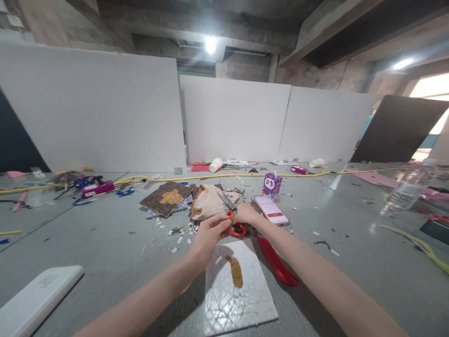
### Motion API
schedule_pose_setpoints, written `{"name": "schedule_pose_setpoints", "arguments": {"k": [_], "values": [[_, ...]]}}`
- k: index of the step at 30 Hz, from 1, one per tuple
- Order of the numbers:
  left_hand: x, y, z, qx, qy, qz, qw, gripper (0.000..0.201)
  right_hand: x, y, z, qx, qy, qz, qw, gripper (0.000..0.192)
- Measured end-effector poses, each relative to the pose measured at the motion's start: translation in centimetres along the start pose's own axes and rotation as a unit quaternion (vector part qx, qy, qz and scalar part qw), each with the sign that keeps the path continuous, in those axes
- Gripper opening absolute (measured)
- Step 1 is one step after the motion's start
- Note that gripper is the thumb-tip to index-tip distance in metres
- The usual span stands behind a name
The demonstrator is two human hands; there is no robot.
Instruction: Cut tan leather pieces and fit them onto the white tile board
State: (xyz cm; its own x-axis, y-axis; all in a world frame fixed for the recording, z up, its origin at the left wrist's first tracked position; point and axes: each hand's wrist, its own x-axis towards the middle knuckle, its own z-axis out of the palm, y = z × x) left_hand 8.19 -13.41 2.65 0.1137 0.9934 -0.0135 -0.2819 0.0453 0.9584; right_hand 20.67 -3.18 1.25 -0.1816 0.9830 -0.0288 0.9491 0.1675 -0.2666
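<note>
My right hand [248,214] grips red-handled scissors [235,224], whose grey blades point up and left. My left hand [207,236] pinches a small tan scrap [232,218] right at the scissors' handles. Below both hands a white patterned sheet [242,292] lies flat on the grey table, with a tan cut-out strip [236,271] stuck on it. A red curved piece [278,263] lies under my right forearm, beside the sheet.
A phone [271,209] and a purple drink carton [271,183] sit just past my right hand. Crumpled tan paper [209,201], a brown patterned sheet [166,197], scattered clippings, a white box [35,297], a plastic bottle [409,187] and a yellow cable [210,178] surround the spot. White boards stand behind.
</note>
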Motion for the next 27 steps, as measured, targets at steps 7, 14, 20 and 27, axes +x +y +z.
{"name": "schedule_pose_setpoints", "arguments": {"k": [7, 14, 20, 27], "values": [[0.0, 0.3, 0.1, 0.033, -0.012, -0.004, 0.999, 0.024, -0.3, -0.2, 0.3, 0.003, 0.055, 0.007, 0.998, 0.038], [0.3, 0.4, 0.0, 0.031, -0.014, 0.007, 0.999, 0.025, -0.7, 0.2, -0.9, 0.076, 0.101, 0.006, 0.992, 0.025], [1.0, 1.2, -0.3, 0.011, 0.013, 0.018, 1.0, 0.022, -3.2, 2.0, -3.6, 0.212, 0.121, 0.001, 0.97, 0.024], [2.4, 2.9, 0.2, 0.048, 0.006, 0.098, 0.994, 0.015, -6.7, 3.2, -4.4, 0.446, 0.042, -0.168, 0.878, 0.029]]}}
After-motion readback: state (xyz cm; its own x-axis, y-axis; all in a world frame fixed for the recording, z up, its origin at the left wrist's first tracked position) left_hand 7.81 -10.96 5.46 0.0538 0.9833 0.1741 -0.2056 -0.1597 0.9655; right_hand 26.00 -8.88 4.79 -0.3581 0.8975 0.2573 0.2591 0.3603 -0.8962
